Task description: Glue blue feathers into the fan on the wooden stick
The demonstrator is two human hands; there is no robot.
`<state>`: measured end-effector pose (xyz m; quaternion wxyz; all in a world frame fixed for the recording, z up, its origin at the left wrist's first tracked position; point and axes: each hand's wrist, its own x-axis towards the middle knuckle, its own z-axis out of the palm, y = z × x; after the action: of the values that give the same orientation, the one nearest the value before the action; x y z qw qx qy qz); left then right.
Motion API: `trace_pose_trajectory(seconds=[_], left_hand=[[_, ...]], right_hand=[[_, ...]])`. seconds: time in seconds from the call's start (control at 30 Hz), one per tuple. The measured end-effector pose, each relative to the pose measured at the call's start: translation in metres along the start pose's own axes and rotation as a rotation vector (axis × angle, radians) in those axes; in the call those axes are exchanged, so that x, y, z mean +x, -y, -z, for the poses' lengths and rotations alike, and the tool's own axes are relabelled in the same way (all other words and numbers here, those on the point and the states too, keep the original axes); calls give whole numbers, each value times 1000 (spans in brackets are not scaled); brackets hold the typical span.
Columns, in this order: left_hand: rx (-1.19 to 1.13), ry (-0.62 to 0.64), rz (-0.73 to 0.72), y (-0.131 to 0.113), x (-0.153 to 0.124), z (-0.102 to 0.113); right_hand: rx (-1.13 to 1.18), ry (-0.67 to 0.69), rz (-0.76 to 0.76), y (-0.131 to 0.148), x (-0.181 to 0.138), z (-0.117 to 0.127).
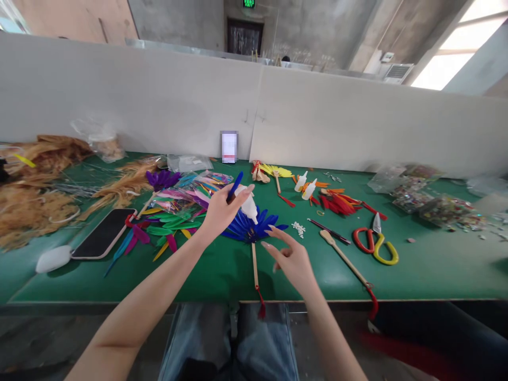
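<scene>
head view. blue feather fan on the green table, wooden handle toward six o'clock, red tassel at its end. left hand: closed round a white bottle, nozzle tilted down over the fan; a slim blue piece between its fingers. right hand: thumb and fingers parted, at the fan's four o'clock, contact with it unclear. white beads at three o'clock; scissors farther out, same direction; dark phone at nine o'clock.

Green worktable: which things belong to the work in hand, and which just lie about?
Apparently in use: white plastic squeeze bottle, in the left hand; blue feather fan with wooden handle.

Apparently just lying about: black-screened phone; red-and-yellow-handled scissors.
</scene>
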<state>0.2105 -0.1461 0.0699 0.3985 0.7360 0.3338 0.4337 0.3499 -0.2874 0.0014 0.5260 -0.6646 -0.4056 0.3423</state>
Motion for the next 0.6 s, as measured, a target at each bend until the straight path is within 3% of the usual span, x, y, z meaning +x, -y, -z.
trace_pose_trajectory(seconds=[0.17, 0.33, 0.47, 0.6], left_hand=[[-196, -40, 19, 1, 1, 2], [-423, -84, 101, -2, -2, 2], [-552, -105, 133, 0, -2, 5], [-583, -119, 149, 4, -1, 11]], right_hand=[[502, 159, -5, 5, 26, -45], [660, 214, 55, 19, 31, -59], [611, 241, 117, 21, 20, -51], [558, 243, 158, 19, -4, -15]])
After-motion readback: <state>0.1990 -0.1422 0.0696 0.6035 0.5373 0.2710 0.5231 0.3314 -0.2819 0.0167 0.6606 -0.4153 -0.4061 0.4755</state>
